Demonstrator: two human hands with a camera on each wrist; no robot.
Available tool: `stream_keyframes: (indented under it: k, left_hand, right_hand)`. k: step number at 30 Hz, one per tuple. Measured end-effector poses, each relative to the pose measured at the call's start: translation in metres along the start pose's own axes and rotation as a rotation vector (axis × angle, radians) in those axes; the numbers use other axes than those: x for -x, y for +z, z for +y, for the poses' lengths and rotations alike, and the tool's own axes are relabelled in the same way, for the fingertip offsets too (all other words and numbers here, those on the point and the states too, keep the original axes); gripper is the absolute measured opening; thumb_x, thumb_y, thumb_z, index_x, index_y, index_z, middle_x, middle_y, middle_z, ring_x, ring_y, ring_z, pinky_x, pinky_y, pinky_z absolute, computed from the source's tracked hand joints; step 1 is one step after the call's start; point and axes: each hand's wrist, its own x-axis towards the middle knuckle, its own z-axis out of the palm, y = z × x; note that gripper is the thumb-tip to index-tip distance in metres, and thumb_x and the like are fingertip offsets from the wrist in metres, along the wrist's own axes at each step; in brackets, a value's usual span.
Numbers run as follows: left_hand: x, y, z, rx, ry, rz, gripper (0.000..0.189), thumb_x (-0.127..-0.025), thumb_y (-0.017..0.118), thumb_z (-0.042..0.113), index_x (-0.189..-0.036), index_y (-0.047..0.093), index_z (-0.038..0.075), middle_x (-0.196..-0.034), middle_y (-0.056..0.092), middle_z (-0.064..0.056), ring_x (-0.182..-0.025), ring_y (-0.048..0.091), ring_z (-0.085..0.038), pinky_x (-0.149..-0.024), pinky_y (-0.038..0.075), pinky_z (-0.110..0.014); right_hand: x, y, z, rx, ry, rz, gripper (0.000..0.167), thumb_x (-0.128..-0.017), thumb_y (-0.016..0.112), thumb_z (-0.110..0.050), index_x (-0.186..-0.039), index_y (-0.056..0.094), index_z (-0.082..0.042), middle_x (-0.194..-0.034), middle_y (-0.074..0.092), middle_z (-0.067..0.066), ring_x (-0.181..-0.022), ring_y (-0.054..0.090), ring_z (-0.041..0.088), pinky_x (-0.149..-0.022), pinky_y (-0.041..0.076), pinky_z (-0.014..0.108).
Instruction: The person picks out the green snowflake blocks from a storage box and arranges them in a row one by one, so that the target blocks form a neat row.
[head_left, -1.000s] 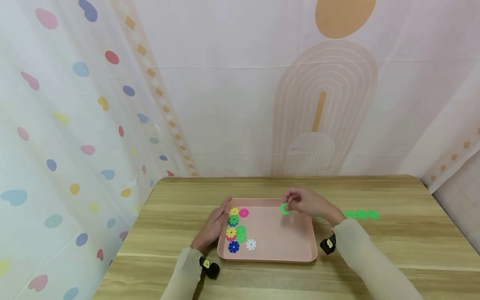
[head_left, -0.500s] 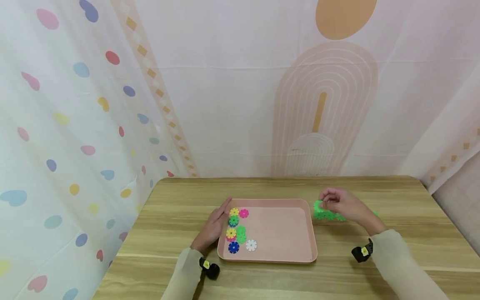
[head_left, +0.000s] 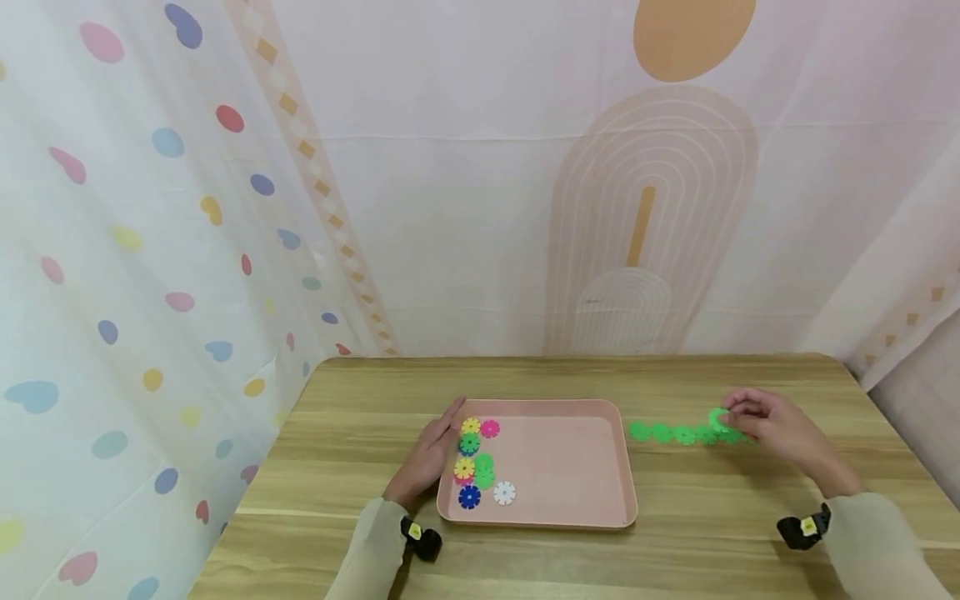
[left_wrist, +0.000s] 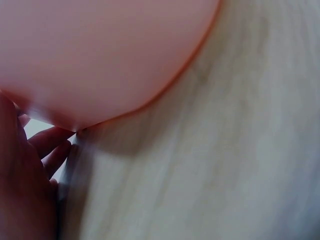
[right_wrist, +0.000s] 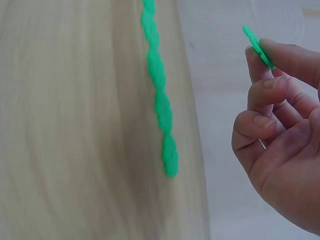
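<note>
Item one: green notched disc (head_left: 717, 418), single, pinched between thumb and fingertips of the right hand (head_left: 780, 430); the right wrist view shows it edge-on, tilted, raised clear of the tabletop (head_left: 540, 554). Remaining fingers of that hand curl loosely inward.

Item two: row of green discs (head_left: 662, 432), lying flat to the right of the tray; in the head view its far end passes partly behind the right hand.

Item three: pink tray (head_left: 566, 475), shallow, rimmed. The left hand (head_left: 427, 457) lies along its left side, fingers extended, touching the rim and gripping no disc.

Contents, mostly at the tray's left: white disc (head_left: 505, 493), dark blue disc (head_left: 469, 497), bright pink disc (head_left: 491, 428), plus overlapping yellow and green ones.

Handling, by judgement: the held disc seems thin plastic — very light, stiff, fairly smooth, unlikely to break. Best taken by opposite faces near the edge — the notches probably help against slipping.
</note>
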Motion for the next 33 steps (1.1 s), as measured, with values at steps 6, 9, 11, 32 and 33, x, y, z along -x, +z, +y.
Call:
stream_keyframes:
  k: [6, 9, 11, 32, 33]
  left_hand:
    - [-0.001, 0.000, -0.001, -0.005, 0.014, -0.003, 0.050, -0.109, 0.029, 0.028, -0.159, 0.022, 0.031, -0.165, 0.018, -0.006, -0.152, 0.012, -0.032, -0.120, 0.008, -0.059]
    - [-0.001, 0.001, -0.002, 0.009, 0.019, -0.007, 0.050, -0.109, 0.028, 0.028, -0.159, 0.022, 0.031, -0.165, 0.018, -0.004, -0.152, 0.012, -0.031, -0.121, 0.008, -0.058]
    - [-0.001, 0.001, -0.002, 0.007, 0.018, -0.005, 0.050, -0.109, 0.029, 0.029, -0.159, 0.022, 0.031, -0.165, 0.018, -0.004, -0.152, 0.011, -0.031, -0.121, 0.008, -0.057]
    - [-0.003, 0.000, -0.004, -0.004, 0.063, 0.008, 0.049, -0.109, 0.029, 0.028, -0.158, 0.025, 0.026, -0.164, 0.022, -0.008, -0.151, 0.014, -0.034, -0.121, 0.009, -0.058]
    - [-0.003, 0.000, -0.004, -0.009, 0.063, 0.010, 0.049, -0.109, 0.029, 0.028, -0.158, 0.025, 0.026, -0.164, 0.022, -0.008, -0.151, 0.014, -0.034, -0.121, 0.009, -0.058]
  right_hand:
    - [0.011, -0.016, 0.021, 0.017, 0.047, 0.091, 0.023, -0.099, 0.060, -0.016, -0.109, 0.056, 0.005, -0.078, 0.061, -0.004, -0.063, 0.051, 0.014, -0.054, 0.044, 0.029]
    - [0.016, -0.023, 0.035, -0.005, 0.084, 0.129, 0.022, -0.100, 0.060, -0.015, -0.106, 0.055, 0.006, -0.074, 0.056, -0.007, -0.062, 0.048, 0.011, -0.053, 0.041, 0.029]
    - [0.019, -0.027, 0.043, -0.010, 0.114, 0.141, 0.021, -0.101, 0.058, -0.015, -0.106, 0.055, 0.005, -0.075, 0.056, -0.008, -0.063, 0.047, 0.009, -0.052, 0.040, 0.028]
    - [0.020, -0.039, 0.069, 0.126, 0.336, 0.097, 0.043, -0.101, 0.055, -0.033, -0.117, 0.056, 0.007, -0.102, 0.061, -0.002, -0.085, 0.048, 0.000, -0.073, 0.040, 0.025]
    - [0.019, -0.039, 0.069, 0.125, 0.333, 0.096, 0.043, -0.101, 0.055, -0.032, -0.117, 0.056, 0.007, -0.102, 0.061, -0.001, -0.085, 0.048, 0.001, -0.072, 0.040, 0.025]
